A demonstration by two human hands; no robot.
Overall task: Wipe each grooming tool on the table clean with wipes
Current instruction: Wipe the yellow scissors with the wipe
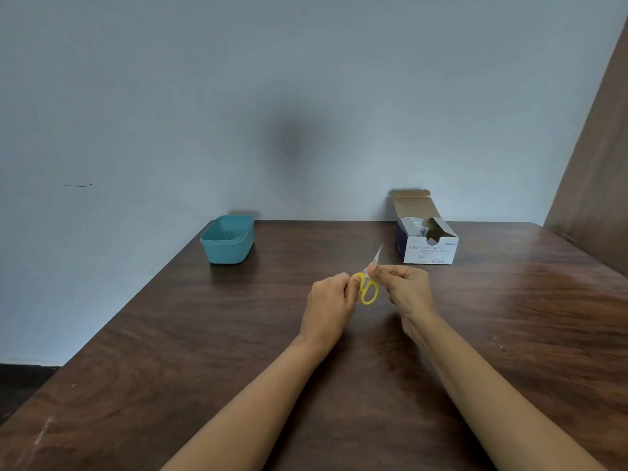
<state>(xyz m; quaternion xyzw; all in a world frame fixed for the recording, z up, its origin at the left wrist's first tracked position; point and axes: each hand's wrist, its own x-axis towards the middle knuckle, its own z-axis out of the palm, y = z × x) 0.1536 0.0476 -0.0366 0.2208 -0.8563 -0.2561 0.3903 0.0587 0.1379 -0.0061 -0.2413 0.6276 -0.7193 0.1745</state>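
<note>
Small scissors with yellow handles [369, 291] are held above the middle of the brown table [238, 351], blades pointing up and away. My left hand [331, 300] grips one yellow handle loop. My right hand [406, 288] pinches a small white wipe [373, 266] around the blades near the pivot. The bare blade tip sticks out above my right fingers.
An open white box of alcohol swabs [430, 248] stands at the back right of the table. A teal plastic tub [228, 240] sits at the back left near the table's edge. A wall runs behind the table and a brown panel rises at the right.
</note>
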